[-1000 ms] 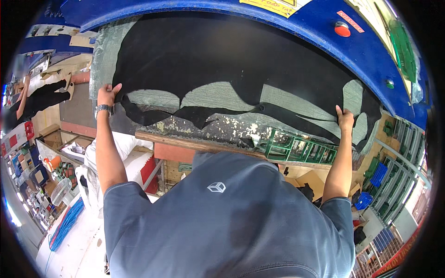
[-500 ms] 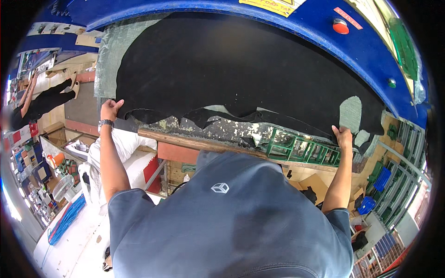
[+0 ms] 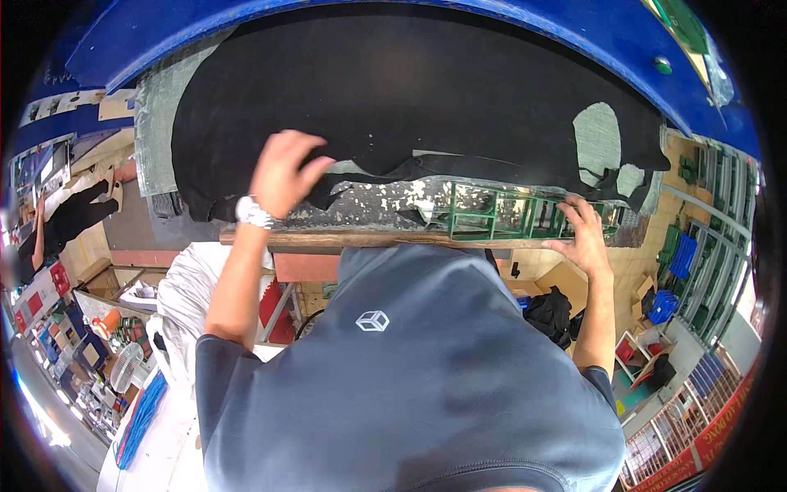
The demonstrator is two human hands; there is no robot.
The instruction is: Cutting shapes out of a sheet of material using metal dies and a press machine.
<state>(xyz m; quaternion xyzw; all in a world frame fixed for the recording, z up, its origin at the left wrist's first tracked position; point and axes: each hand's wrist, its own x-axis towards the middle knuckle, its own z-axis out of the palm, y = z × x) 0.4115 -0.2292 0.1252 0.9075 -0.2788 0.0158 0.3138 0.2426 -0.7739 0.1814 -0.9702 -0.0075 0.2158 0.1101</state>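
Observation:
A wide black sheet (image 3: 369, 90), leather-like or fabric, lies over a pale greenish mat (image 3: 156, 156), its near edge ragged. Toward the right it has a rounded cut-out with the mat showing through. My left hand (image 3: 287, 168) is over the sheet's near edge, fingers apart and holding nothing; a watch is on that wrist. At the right end of a long green metal frame (image 3: 492, 215), shaped like a cutting die, is my right hand (image 3: 584, 234). Its thumb and fingers are spread beside the frame; whether they touch it is unclear.
A worn work surface with a wooden front edge (image 3: 344, 239) runs before me. Beyond the sheet is a blue machine beam (image 3: 328, 10) with a green button. White cloth (image 3: 193, 283) lies at left, another person (image 3: 70, 217) stands farther left, and racks (image 3: 713, 238) with blue baskets stand at right.
Both hands have let go of the black sheet. The left has moved inward over the near edge, while the right has come down to the green frame. The view has also shifted.

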